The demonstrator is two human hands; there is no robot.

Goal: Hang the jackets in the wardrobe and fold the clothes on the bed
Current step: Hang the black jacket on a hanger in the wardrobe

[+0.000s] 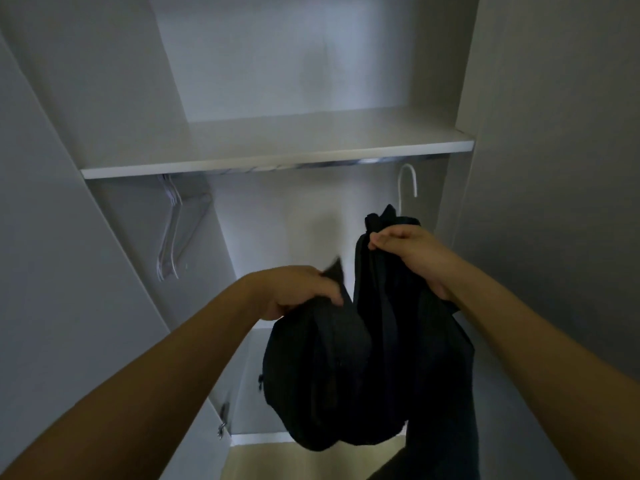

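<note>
Dark jacket [377, 341] on white hanger [408, 181] — soft, limp, likely light; left hand [298, 292] and right hand [412, 254] both grip bunched fabric — best held near the collar.

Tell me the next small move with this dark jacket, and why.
Probably lift the right hand a little so the white hanger hook catches the rail under the shelf. The hook sits just below the rail, not yet on it, while both hands grip the dark jacket. The left hand holds a bunched part lower down and could let go afterwards.
</note>
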